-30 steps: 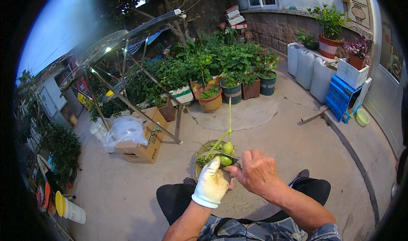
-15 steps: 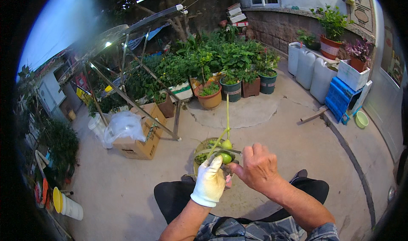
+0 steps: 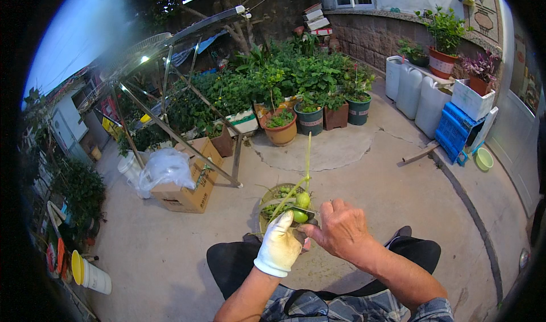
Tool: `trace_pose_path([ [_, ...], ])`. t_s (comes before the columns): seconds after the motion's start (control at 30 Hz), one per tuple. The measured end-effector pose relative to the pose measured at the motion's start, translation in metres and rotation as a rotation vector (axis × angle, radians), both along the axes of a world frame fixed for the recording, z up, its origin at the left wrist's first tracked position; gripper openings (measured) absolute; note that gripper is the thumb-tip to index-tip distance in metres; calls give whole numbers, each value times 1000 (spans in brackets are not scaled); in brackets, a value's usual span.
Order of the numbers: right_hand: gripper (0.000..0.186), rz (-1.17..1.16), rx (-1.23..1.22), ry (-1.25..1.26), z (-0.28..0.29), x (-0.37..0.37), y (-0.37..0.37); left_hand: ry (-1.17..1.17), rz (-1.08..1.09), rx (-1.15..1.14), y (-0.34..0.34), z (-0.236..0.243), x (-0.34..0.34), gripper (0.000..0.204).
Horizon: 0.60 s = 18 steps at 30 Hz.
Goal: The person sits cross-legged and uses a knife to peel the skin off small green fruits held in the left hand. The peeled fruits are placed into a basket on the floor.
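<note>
My gloved left hand (image 3: 277, 243) is closed around a pale green stem (image 3: 308, 157), which rises upright above the fingers with a side branch. Two round green fruits, perhaps unripe tomatoes, hang on it: an upper fruit (image 3: 303, 200) and a lower fruit (image 3: 300, 216) by my left thumb. My bare right hand (image 3: 343, 226) is closed just right of the fruits, its thumb toward the left hand. From it a thin dark blade-like tool (image 3: 307, 210) reaches between the fruits; its handle is hidden in my fingers. Below, a round basket (image 3: 263, 213) holds several green fruits and stems.
A cardboard box (image 3: 182, 198) with clear plastic on top stands left under a metal frame (image 3: 170, 131). Potted plants (image 3: 280, 130) line the far side. White jugs (image 3: 408, 92) and a blue crate (image 3: 453, 130) stand right. A white bucket (image 3: 98, 277) lies at the left.
The stem and fruits have tilted and dropped slightly. My right hand has shifted a little down, and the blade-like tool now lies between the two fruits.
</note>
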State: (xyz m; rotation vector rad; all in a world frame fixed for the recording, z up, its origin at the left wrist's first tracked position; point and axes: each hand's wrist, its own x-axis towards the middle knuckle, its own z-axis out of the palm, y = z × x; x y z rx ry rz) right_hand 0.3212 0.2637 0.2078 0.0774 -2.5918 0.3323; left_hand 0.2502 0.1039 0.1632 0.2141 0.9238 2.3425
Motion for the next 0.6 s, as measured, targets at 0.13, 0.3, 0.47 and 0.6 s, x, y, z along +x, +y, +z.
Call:
trace_pose_path([
  [0.13, 52, -10, -51, -12, -1, 18, -4, -131, -10, 113, -7, -5, -4, 47],
  [0.3, 51, -104, -210, 6, -4, 29, 0, -265, -136, 321, -18, -5, -4, 46],
  [0.47, 54, 0, -309, 79, -8, 24, -2, -281, -90, 276, -17, -3, 7, 50],
  [0.6, 51, 19, -294, 148, -8, 17, -6, -233, -40, 180, -16, -2, 14, 46],
])
